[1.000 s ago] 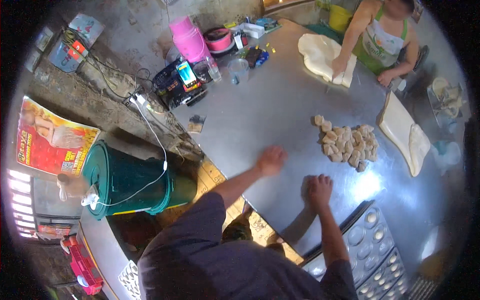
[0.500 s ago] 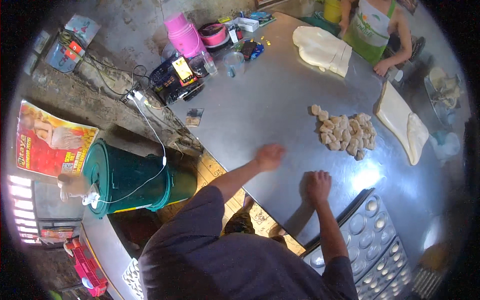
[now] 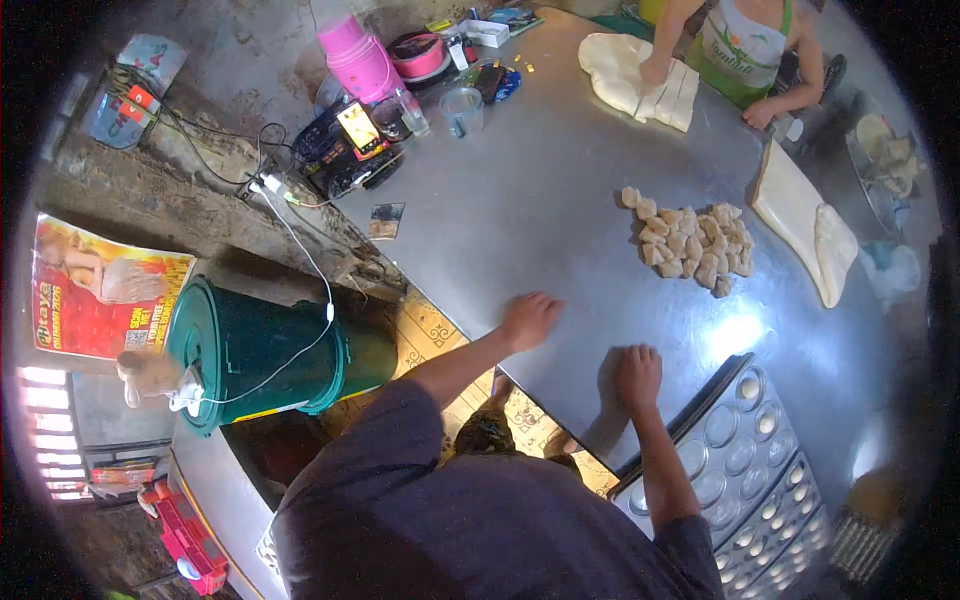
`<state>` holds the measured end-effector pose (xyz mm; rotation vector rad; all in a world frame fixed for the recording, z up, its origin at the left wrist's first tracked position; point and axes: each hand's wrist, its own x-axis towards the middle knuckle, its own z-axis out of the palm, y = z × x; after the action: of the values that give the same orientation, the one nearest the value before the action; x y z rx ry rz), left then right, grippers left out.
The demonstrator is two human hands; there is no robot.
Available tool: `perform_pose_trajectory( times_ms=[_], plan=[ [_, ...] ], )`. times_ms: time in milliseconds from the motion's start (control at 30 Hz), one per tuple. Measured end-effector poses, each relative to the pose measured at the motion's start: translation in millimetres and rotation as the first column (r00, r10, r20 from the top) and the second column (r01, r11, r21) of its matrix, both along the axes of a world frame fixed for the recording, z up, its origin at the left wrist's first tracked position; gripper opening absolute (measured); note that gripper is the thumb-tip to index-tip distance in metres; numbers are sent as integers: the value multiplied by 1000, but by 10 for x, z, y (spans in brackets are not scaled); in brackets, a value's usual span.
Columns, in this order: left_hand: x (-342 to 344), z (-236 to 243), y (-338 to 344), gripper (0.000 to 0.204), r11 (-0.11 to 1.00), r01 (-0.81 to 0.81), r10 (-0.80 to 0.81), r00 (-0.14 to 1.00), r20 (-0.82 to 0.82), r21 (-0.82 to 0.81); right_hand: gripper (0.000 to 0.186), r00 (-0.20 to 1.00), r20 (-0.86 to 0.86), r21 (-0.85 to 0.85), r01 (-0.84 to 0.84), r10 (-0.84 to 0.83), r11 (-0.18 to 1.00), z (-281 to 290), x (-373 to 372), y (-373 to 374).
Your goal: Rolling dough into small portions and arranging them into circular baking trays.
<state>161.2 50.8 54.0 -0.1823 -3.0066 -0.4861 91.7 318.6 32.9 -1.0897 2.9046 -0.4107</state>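
Observation:
Both hands are low over the near part of the metal table [image 3: 500, 235], a short way apart. My left hand [image 3: 532, 320] is cupped palm down, with its fingers curled together. My right hand [image 3: 639, 375] is likewise closed and cupped against the tabletop. Whatever lies under either palm is hidden. Beyond my right hand sits a loose pile of cut dough pieces [image 3: 695, 245]. To the right of my right forearm is a dark baking tray with round cups [image 3: 740, 455], some holding small pale dough balls.
Across the table a co-worker's hand [image 3: 655, 75] works at a dough sheet [image 3: 612, 70] partly cut into strips. Another folded dough slab [image 3: 800, 225] lies at the right. A pink jug [image 3: 360, 62], a lit phone [image 3: 360, 128] and a clear tub [image 3: 462, 108] stand far left. Green bins [image 3: 270, 345] are at left.
My left hand, blurred before, is sharper and slightly further left. My right hand has barely moved. The co-worker's hand has come onto the dough sheet, where strips now stand apart.

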Motion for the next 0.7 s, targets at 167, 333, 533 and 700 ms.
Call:
perform_pose_trajectory(
  times_ms=[167,333,533,700],
  plan=[
    [1076,-895,260,19,857,-277,284,957,49,436,27,1000,-6,-21,-5,5,1000,-186,915,-44],
    [-257,27,357,37,993,103,-103,995,-7,49,22,990,-138,-109,-11,-4,994,195,323,-551],
    [190,144,-57,36,981,93,-113,987,118,169,26,977,199,-388,4,79,922,182,350,-47],
    [-375,495,1154,31,525,-382,-140,842,520,760,27,845,484,-578,505,-229,641,571,511,736]
  ],
)
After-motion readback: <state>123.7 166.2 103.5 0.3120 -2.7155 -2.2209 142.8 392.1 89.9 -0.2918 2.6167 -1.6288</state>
